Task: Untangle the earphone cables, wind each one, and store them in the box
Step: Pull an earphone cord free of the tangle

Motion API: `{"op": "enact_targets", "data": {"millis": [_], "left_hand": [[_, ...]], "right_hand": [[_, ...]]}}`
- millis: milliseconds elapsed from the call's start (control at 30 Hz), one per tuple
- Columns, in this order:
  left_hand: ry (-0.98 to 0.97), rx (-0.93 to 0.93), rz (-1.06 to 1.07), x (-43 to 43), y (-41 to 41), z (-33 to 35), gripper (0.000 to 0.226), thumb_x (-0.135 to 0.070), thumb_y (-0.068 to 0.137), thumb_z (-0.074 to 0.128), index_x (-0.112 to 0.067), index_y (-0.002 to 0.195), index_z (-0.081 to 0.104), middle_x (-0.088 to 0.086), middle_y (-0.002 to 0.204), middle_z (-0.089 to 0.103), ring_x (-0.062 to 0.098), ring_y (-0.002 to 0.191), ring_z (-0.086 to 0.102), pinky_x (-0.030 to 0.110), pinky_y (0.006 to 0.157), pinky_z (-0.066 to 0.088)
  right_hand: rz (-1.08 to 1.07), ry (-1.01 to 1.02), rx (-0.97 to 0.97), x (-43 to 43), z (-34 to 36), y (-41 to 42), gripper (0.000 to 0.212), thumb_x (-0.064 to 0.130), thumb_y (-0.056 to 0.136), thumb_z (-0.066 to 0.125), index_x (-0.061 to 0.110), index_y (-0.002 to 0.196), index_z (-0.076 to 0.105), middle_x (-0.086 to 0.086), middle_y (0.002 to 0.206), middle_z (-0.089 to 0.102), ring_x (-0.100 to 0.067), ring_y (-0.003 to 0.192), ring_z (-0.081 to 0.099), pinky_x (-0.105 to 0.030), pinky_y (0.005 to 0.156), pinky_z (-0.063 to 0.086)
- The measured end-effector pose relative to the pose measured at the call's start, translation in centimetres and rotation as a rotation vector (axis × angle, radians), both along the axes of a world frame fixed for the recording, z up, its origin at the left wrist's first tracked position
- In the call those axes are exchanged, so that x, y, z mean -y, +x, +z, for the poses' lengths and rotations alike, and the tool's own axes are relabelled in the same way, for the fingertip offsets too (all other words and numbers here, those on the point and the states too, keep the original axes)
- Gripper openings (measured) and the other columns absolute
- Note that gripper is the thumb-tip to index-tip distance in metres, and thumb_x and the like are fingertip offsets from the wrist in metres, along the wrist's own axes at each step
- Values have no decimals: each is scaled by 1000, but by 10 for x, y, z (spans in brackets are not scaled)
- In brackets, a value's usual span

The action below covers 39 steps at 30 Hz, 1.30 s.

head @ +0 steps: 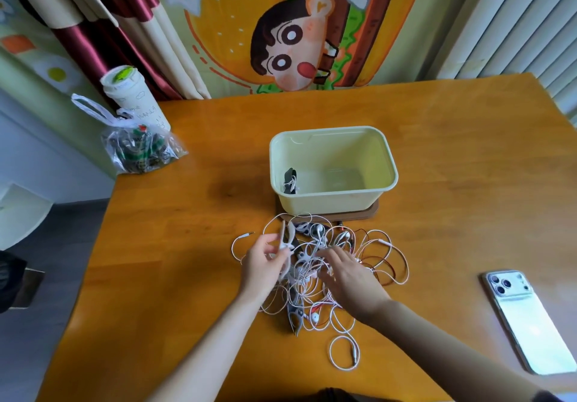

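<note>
In the middle of the tangle (318, 239), single cables cannot be told apart: white and red strands are crossed over one another, and part of the heap is hidden under both hands. Several grey clips (295, 317) are caught among the loops, their shapes only half seen. Inside the box (343, 148), in the near left corner, a small dark bundle (290, 181) with a white strand is seen, too small to be made out clearly. A brown mat (371, 212) is seen under the box, mostly covered by it.

On the wooden table (452, 151) a phone (527, 317) is laid face down, well to the right of the cables. At the far left corner a clear plastic bag (140, 148) and a white cup (131, 95) are set close together.

The tangle is spread just in front of the box. The left hand (263, 265) is placed at its left edge, and a pale clip (284, 239) is pinched between thumb and fingers. The right hand (349, 276) is laid flat on the heap, fingers spread, nothing clasped. A plug (248, 234) is seen loose just beside the left hand.
</note>
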State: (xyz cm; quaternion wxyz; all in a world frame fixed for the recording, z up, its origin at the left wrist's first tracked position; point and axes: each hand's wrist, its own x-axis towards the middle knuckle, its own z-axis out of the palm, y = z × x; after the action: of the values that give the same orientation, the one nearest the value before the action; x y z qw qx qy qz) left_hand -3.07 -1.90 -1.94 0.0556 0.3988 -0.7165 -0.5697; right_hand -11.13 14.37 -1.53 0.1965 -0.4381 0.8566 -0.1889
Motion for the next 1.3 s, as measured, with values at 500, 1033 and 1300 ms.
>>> {"op": "enact_targets", "data": {"millis": [500, 1033, 1300], "left_hand": [[-616, 308, -166, 26, 53, -31, 31, -19, 94, 56, -13, 124, 58, 7, 125, 52, 26, 118, 48, 32, 96, 40], [-315, -258, -275, -2, -1, 67, 20, -15, 96, 53, -11, 84, 69, -21, 53, 54, -3, 48, 45, 12, 49, 29], [-593, -373, -69, 21, -6, 88, 17, -18, 96, 54, -17, 89, 70, -14, 64, 58, 1, 50, 48, 13, 45, 31]], "right_hand": [[-154, -38, -138, 18, -19, -12, 24, 26, 98, 47, 15, 105, 68, 0, 110, 64, -21, 100, 57, -32, 75, 52], [-456, -312, 112, -5, 51, -50, 18, 30, 88, 64, 18, 75, 65, 11, 44, 46, -4, 44, 44, -17, 46, 31], [-427, -195, 170, -10, 63, -66, 24, 35, 89, 61, 18, 72, 64, 5, 58, 59, -4, 51, 50, -17, 54, 41]]}}
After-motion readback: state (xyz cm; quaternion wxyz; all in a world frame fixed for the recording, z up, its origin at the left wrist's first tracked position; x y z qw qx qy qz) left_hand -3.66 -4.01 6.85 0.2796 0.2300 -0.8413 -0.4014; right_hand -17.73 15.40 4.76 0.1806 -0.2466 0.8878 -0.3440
